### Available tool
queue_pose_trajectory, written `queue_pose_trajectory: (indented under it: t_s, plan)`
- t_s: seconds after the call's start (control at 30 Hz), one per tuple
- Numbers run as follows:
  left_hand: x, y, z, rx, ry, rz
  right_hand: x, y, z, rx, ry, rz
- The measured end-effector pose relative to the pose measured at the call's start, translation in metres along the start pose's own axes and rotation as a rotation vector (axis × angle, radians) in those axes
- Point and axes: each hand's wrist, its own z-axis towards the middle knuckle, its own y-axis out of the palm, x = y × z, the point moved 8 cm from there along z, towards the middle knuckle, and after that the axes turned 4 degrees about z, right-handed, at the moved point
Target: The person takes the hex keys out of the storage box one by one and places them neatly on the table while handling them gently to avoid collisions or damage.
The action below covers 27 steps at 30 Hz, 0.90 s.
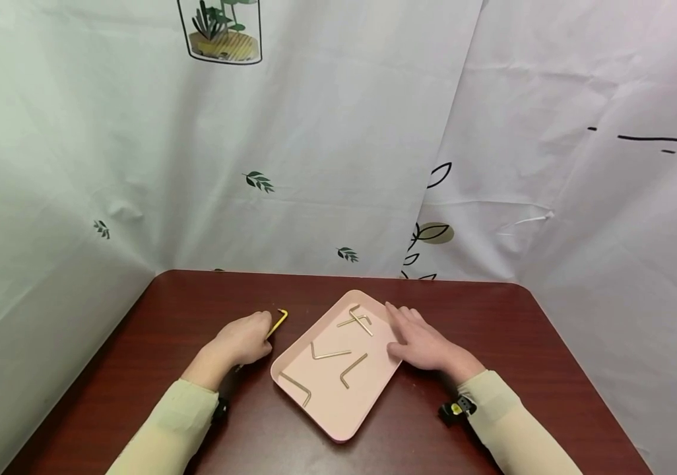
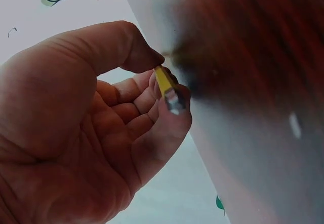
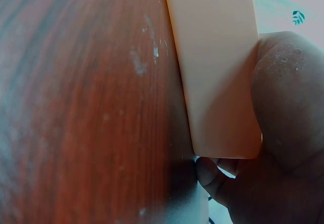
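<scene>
My left hand (image 1: 242,340) is left of the tray and pinches a yellow L-shaped hex key (image 1: 279,321), its bent end pointing away from me. In the left wrist view the thumb and fingertips hold the yellow shaft (image 2: 164,81), and its silvery tip shows between them. A shallow pink tray (image 1: 338,419) lies at a slant on the table. My right hand (image 1: 424,342) grips the tray's right edge, thumb over the rim and fingers along the outside. The right wrist view shows the tray's side wall (image 3: 217,72) beside the thumb.
Several gold-coloured hex keys (image 1: 331,355) lie scattered in the tray, two of them crossed near its far end. The dark red wooden table (image 1: 481,316) has rounded far corners. White printed curtains (image 1: 338,132) hang behind the table and along its sides.
</scene>
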Motion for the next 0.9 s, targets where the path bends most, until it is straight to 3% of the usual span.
queue_pose_trajectory:
  t_s: [0.17,0.3,0.4,0.47,0.7,0.83,0.9]
  plan:
    - [-0.011,0.011,0.009,0.029,0.035,0.02,-0.001,0.0,0.0,0.006,-0.015,-0.009]
    - [-0.03,0.033,0.023,0.063,0.06,0.05,-0.001,-0.001,0.0,0.01,-0.016,-0.011]
    - [-0.031,0.035,0.025,0.038,0.041,0.032,0.0,-0.001,0.0,0.011,-0.015,-0.019]
    - [-0.025,0.028,0.022,0.015,0.025,0.016,0.001,-0.001,-0.001,0.011,-0.013,-0.02]
    - [-0.015,0.017,0.014,0.033,0.013,0.062,0.001,-0.001,-0.001,0.005,-0.002,-0.006]
    - [-0.005,0.006,0.005,0.003,-0.005,0.031,-0.002,-0.001,-0.001,0.003,-0.015,-0.008]
    - [-0.006,0.008,0.005,0.014,-0.004,0.043,-0.003,-0.002,-0.001,0.005,-0.018,-0.008]
